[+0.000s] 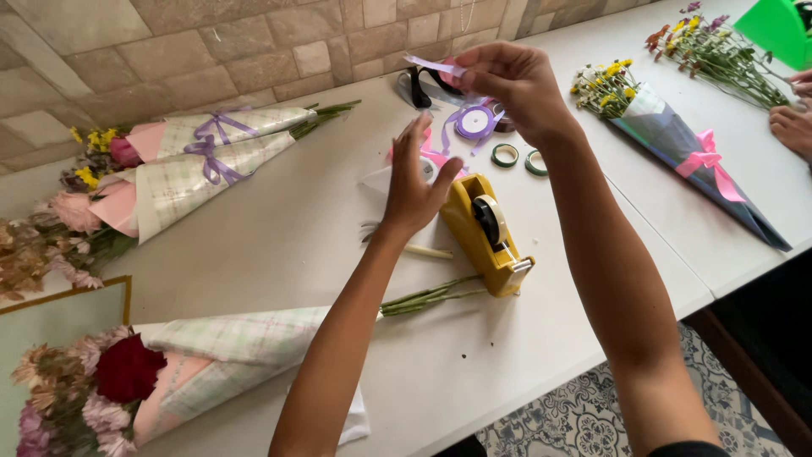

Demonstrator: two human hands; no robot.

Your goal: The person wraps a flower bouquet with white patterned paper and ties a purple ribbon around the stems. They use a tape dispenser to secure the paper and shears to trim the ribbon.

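Note:
My right hand point(507, 80) is raised over the white table point(279, 228) and pinches the end of a lilac ribbon point(433, 65) that trails down to a purple ribbon spool point(474, 121). My left hand point(414, 182) hovers lower with fingers spread, just left of a yellow tape dispenser point(486, 233); it holds nothing that I can see. A wrapped bouquet point(169, 368) with a dark red flower lies near my left forearm, stems pointing at the dispenser.
Two wrapped bouquets point(178, 161) with purple bows lie at the far left. Two small green tape rolls point(520, 158) sit behind the dispenser. On the adjoining table lie a dark-wrapped bouquet point(677, 144) with a pink bow, loose flowers point(719, 51), and another person's hands point(793, 114).

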